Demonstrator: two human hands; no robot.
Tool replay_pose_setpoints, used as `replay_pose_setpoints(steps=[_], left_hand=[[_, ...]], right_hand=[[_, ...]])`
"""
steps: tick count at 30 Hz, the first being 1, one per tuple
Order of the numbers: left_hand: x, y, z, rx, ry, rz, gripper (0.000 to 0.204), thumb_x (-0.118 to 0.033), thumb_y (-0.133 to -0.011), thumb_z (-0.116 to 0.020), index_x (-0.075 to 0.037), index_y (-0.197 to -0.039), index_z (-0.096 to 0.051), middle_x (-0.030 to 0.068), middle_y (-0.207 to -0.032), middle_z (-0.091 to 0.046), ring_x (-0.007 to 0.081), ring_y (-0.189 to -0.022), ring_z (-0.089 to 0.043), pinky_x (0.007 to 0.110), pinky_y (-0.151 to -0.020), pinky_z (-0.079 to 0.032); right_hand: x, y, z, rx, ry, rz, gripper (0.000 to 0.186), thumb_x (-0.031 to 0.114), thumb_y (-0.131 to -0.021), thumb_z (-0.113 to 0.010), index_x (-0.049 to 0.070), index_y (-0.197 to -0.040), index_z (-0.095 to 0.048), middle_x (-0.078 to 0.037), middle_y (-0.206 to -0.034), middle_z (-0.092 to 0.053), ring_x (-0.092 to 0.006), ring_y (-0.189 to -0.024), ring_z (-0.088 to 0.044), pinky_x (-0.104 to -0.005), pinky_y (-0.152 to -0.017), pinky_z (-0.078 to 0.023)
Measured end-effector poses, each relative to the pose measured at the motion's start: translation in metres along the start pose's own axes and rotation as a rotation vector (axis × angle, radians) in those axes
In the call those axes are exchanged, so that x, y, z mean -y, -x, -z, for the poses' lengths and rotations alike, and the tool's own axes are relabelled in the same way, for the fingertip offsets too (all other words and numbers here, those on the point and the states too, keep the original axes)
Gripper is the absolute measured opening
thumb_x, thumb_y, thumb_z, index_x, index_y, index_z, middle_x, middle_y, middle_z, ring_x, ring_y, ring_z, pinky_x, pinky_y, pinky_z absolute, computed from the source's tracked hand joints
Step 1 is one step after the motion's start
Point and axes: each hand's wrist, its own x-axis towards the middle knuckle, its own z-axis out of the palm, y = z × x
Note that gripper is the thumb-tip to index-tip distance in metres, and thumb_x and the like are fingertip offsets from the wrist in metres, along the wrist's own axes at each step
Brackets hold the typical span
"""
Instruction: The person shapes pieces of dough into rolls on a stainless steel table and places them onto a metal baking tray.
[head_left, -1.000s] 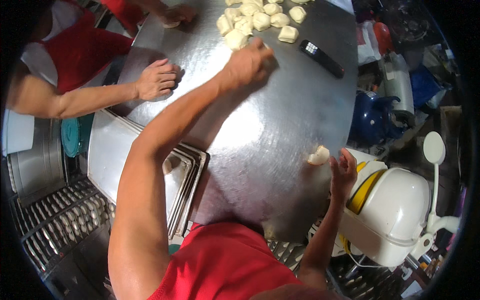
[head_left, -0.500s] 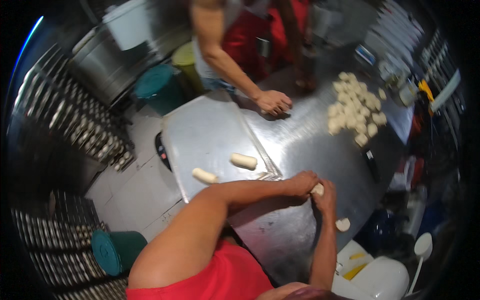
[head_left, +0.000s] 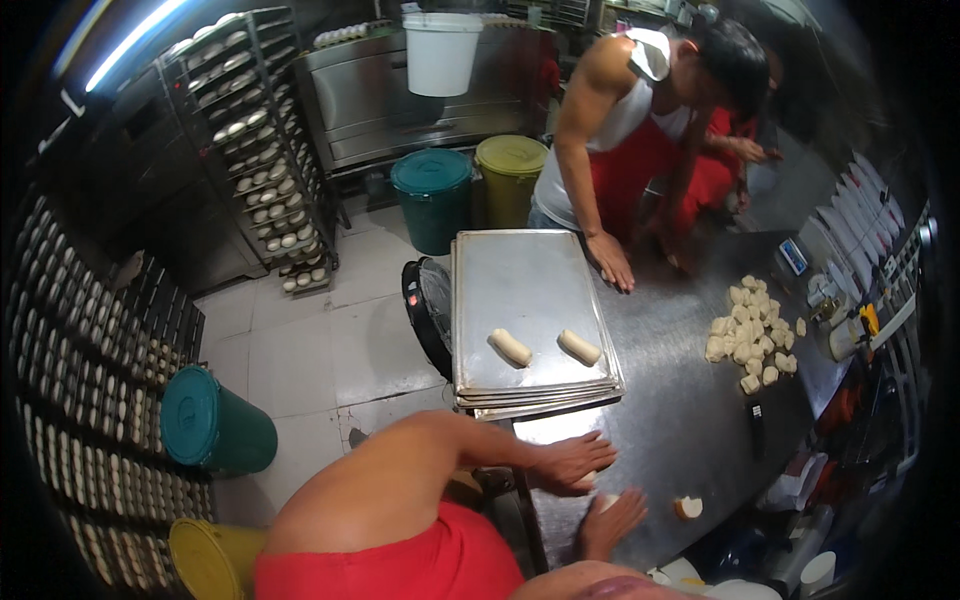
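My left hand (head_left: pixel 574 461) lies flat on the steel table (head_left: pixel 665 420), fingers stretched out, with pale dough (head_left: pixel 589 478) showing under its edge. Close beside it, nearer me, my right hand (head_left: pixel 615 516) is also laid out flat with its fingers extended. A bit of dough shows at its edge; whether both hands press one piece is hidden. To the right of my hands a small cut piece of dough (head_left: pixel 688 508) sits apart on the table. Two short dough logs (head_left: pixel 511 347) rest on the top metal tray (head_left: pixel 520 285) of a stack, beyond my left hand.
A pile of dough pieces (head_left: pixel 745 340) lies at the right, with a black-handled tool (head_left: pixel 757 430) near it. Across the table a co-worker's hand (head_left: pixel 612 262) presses on the surface. Lidded bins (head_left: pixel 432 200) and loaded racks (head_left: pixel 110 380) stand at the left; a scale (head_left: pixel 793 256) sits far right.
My hands held a dough piece between them; now they lie flattened out on the table over dough. The view has tilted up and turned, showing more of the room.
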Motion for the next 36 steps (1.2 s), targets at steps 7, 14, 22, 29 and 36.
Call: replay_pose_setpoints(steps=[7, 14, 22, 29, 36], left_hand=[[-0.002, -0.007, 0.010, 0.107, 0.001, 0.080, 0.079, -0.047, -0.101, -0.051, 0.017, -0.146, -0.035, 0.0374, -0.154, -0.035, 0.0478, -0.147, -0.032, 0.052, -0.125, -0.021], [-0.065, 0.085, -0.022, -0.098, -0.002, 0.099, 0.077, -0.040, -0.101, -0.050, 0.013, -0.153, -0.027, 0.0354, -0.161, -0.024, 0.0489, -0.152, -0.023, 0.058, -0.124, -0.018], [0.003, 0.002, -0.036, -0.069, -0.030, 0.138, 0.077, -0.046, -0.096, -0.054, 0.006, -0.150, -0.037, 0.0299, -0.148, -0.046, 0.0468, -0.142, -0.040, 0.060, -0.118, -0.029], [0.017, 0.001, 0.013, -0.223, 0.504, -0.054, 0.035, -0.023, -0.077, -0.074, -0.008, -0.108, -0.074, 0.0150, -0.103, -0.068, 0.0362, -0.098, -0.065, 0.046, -0.090, -0.052], [0.044, 0.006, 0.064, 0.009, 0.000, 0.131, 0.043, -0.042, -0.088, -0.075, -0.005, -0.109, -0.075, 0.0186, -0.107, -0.068, 0.0324, -0.098, -0.065, 0.045, -0.085, -0.051]], right_hand=[[0.014, -0.045, 0.033, 0.240, -0.083, -0.045, 0.073, 0.044, -0.106, -0.043, -0.015, -0.149, -0.038, -0.033, -0.160, -0.031, -0.0476, -0.152, -0.024, -0.0530, -0.126, -0.015], [0.045, 0.082, 0.011, 0.071, 0.025, -0.022, 0.079, 0.044, -0.104, -0.047, -0.012, -0.155, -0.024, -0.035, -0.162, -0.024, -0.0497, -0.153, -0.020, -0.0566, -0.126, -0.011], [0.012, -0.025, 0.009, 0.260, -0.154, -0.059, 0.074, 0.034, -0.098, -0.060, -0.006, -0.155, -0.034, -0.028, -0.157, -0.040, -0.0447, -0.148, -0.033, -0.0522, -0.124, -0.021], [-0.003, 0.006, 0.065, -0.039, -0.535, -0.250, 0.062, 0.005, -0.085, -0.071, -0.002, -0.144, -0.054, -0.024, -0.142, -0.058, -0.0358, -0.127, -0.059, -0.0422, -0.110, -0.044], [0.002, 0.017, 0.053, -0.113, -0.003, -0.201, 0.060, 0.036, -0.085, -0.080, 0.003, -0.133, -0.063, -0.020, -0.114, -0.060, -0.0374, -0.109, -0.056, -0.0502, -0.096, -0.044]])
